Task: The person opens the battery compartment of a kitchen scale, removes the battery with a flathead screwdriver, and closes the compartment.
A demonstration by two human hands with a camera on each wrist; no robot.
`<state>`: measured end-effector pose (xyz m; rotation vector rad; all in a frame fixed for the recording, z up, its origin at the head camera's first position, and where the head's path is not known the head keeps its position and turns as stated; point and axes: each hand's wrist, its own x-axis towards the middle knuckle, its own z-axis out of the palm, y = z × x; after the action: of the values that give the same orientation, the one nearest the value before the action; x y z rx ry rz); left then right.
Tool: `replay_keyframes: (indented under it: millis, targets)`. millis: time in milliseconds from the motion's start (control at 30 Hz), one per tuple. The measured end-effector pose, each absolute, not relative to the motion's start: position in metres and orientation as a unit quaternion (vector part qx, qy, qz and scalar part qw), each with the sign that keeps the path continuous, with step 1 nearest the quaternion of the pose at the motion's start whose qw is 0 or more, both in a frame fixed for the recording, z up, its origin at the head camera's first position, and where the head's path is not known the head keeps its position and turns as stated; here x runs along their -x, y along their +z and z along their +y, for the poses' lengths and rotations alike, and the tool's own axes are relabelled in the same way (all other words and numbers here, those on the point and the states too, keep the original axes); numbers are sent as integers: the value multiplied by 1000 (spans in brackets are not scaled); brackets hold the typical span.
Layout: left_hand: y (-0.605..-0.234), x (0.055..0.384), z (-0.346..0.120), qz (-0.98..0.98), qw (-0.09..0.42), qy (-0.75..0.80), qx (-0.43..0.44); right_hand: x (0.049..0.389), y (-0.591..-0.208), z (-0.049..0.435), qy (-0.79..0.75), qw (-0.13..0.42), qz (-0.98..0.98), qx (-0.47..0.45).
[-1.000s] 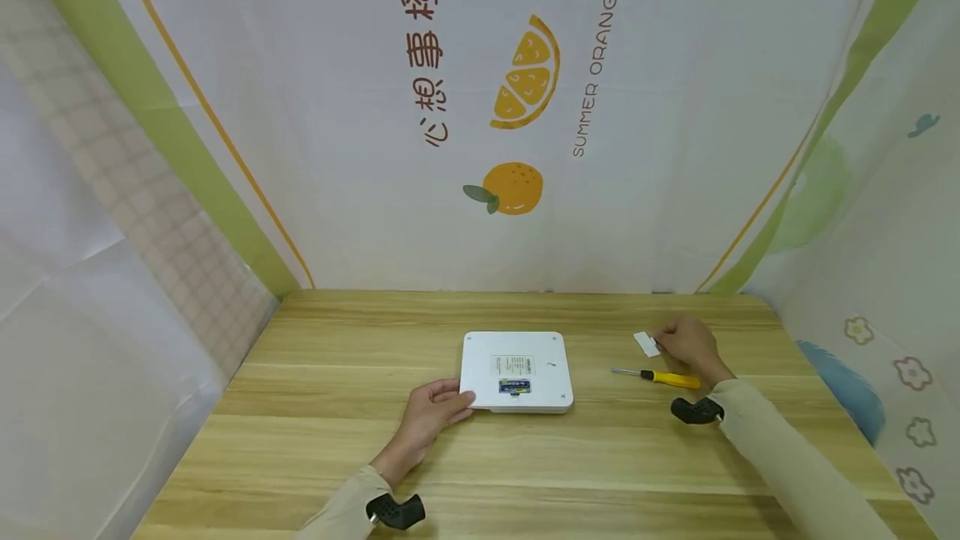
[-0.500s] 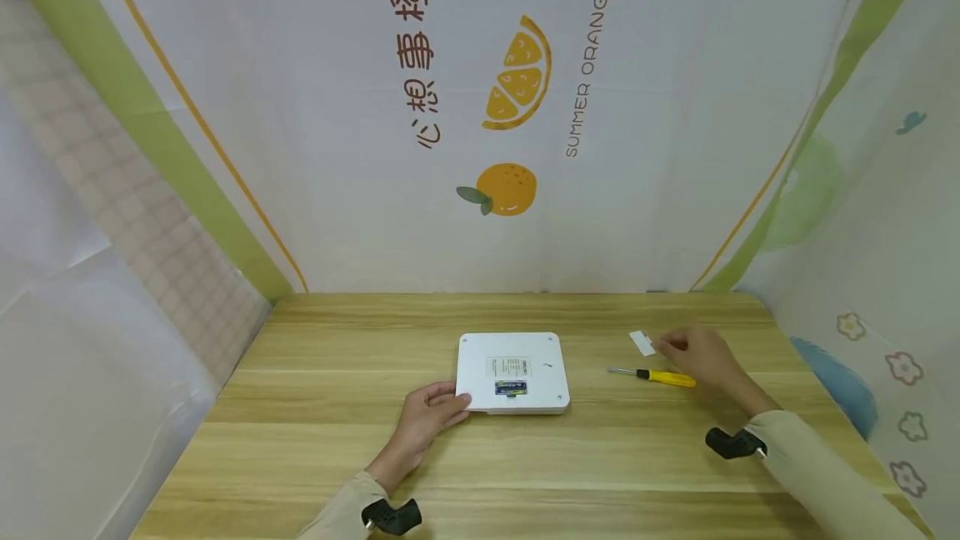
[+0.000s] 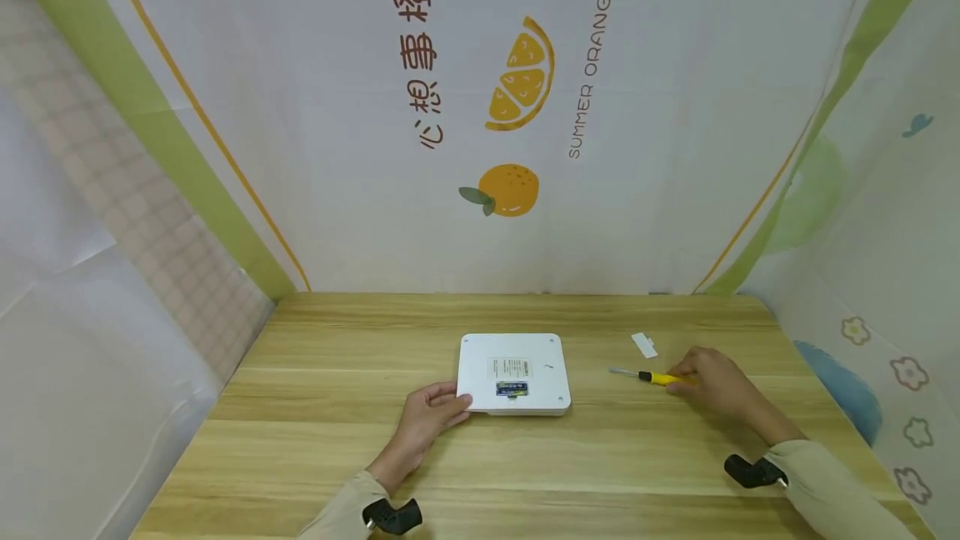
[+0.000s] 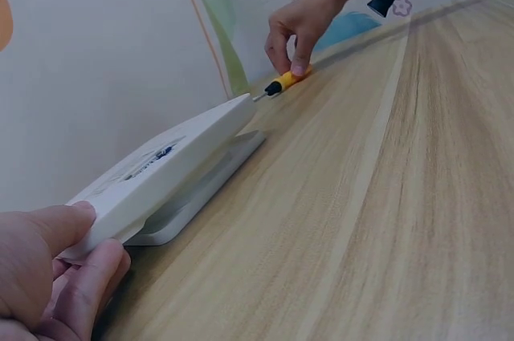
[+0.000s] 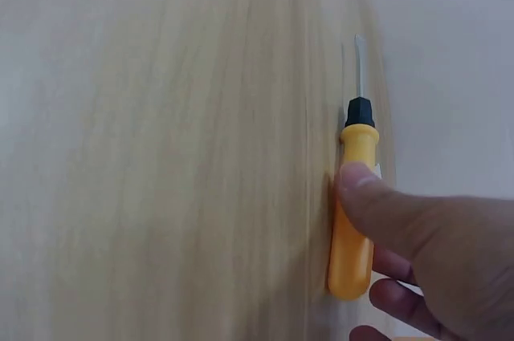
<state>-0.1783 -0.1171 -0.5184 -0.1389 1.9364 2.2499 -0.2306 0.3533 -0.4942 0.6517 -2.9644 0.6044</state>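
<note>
A flat, white, square device (image 3: 480,357) lies with a printed label and an open battery compartment facing up. Blue batteries (image 3: 512,389) sit in that compartment. My left hand (image 3: 426,419) grips the device's near left corner, thumb on top and fingers underneath. In the left wrist view a narrower base shows beneath the white slab (image 4: 185,144). To the right, my right hand (image 3: 716,382) pinches the yellow handle of a screwdriver (image 3: 657,377), its metal tip pointing left toward the device. The right wrist view shows the thumb across the handle (image 5: 351,257).
A small white battery cover (image 3: 644,346) lies behind the screwdriver. Everything rests on a wood-grain table (image 3: 337,440), whose back edge meets a white curtain (image 3: 360,223) printed with oranges. More patterned cloth hangs at both sides.
My right hand has left the small white cover, drawn back toward me and taken hold of the screwdriver's handle. The left hand keeps its grip on the device.
</note>
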Motion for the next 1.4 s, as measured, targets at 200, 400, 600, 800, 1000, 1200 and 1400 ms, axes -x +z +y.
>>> replay_keyframes:
  millis: [200,400,600,800,1000,1200,1400]
  targets:
    - [-519,178,-117,652,82,752,45,226,-496,359,254,28,-948,-188]
    - [-519,178,-116,652,82,753,45,216,-483,359,323,22,-935,-142]
    - [-519,178,-116,648,80,756,38,206,-457,344,398,15,-910,-112]
    - [-521,178,-118,648,77,756,40,199,-441,311,481,26,-868,-123]
    - [-521,178,-118,647,78,757,39,196,-430,268,506,67,-846,-154]
    - [-522,178,-118,643,75,762,36,195,-422,227,483,158,-839,-196]
    - [-522,179,-119,640,74,764,33,198,-422,195,526,187,-809,-186]
